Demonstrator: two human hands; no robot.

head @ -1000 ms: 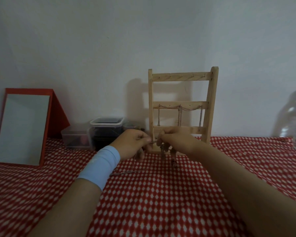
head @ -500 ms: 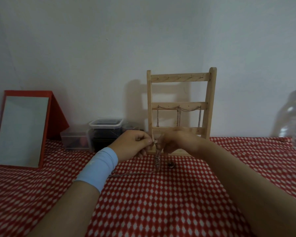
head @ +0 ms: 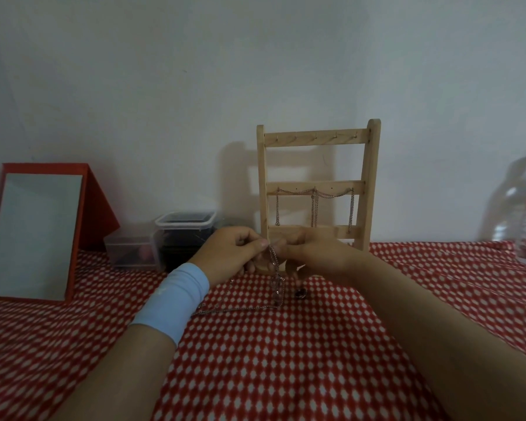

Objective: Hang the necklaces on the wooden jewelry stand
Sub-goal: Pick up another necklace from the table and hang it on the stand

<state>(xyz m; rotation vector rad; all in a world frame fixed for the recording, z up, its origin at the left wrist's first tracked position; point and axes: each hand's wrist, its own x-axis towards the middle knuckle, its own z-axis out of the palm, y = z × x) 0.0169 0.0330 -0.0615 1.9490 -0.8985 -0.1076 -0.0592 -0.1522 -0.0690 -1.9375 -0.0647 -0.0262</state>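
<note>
Partly done: chains (head: 315, 196) already hang on the stand's (head: 316, 189) mid bar; top bar hooks bare. Left hand (head: 231, 253) & right hand (head: 319, 253) both pinch a necklace (head: 275, 268) at the stand's 6 o'clock, its tail trailing on the cloth (head: 286, 360) toward 8. Still to hang, probably needs untangling first.

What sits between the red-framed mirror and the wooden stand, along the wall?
Head view: two plastic boxes, a small clear one and a taller dark-filled one.

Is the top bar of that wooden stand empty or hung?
Empty: the top bar shows bare hooks; chains hang only from the middle bar.
</note>
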